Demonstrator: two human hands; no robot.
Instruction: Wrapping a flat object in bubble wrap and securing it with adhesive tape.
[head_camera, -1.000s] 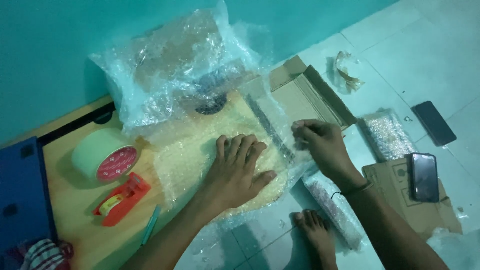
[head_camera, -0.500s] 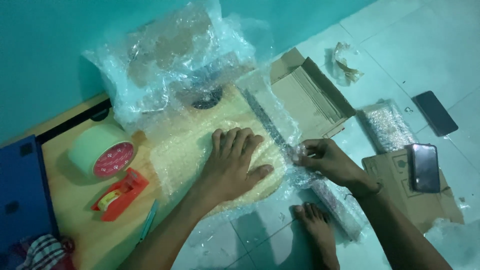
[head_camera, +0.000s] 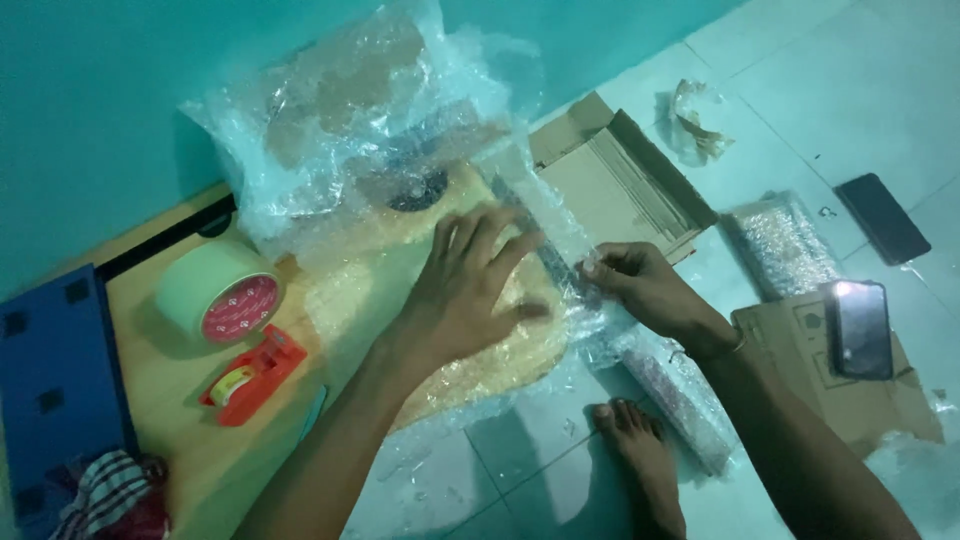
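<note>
Glossy plastic bubble wrap (head_camera: 380, 130) (crinkled), matt cardboard box (head_camera: 620, 180)

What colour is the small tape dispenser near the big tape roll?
The tape dispenser is orange-red, seen in the head view.

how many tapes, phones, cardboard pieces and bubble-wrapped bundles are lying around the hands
Tape: 2, a big roll and an orange dispenser
Phones: 2, one on the floor, one on cardboard
Cardboard pieces: 2
Wrapped bundles on the floor: 2
Total: 8
</note>
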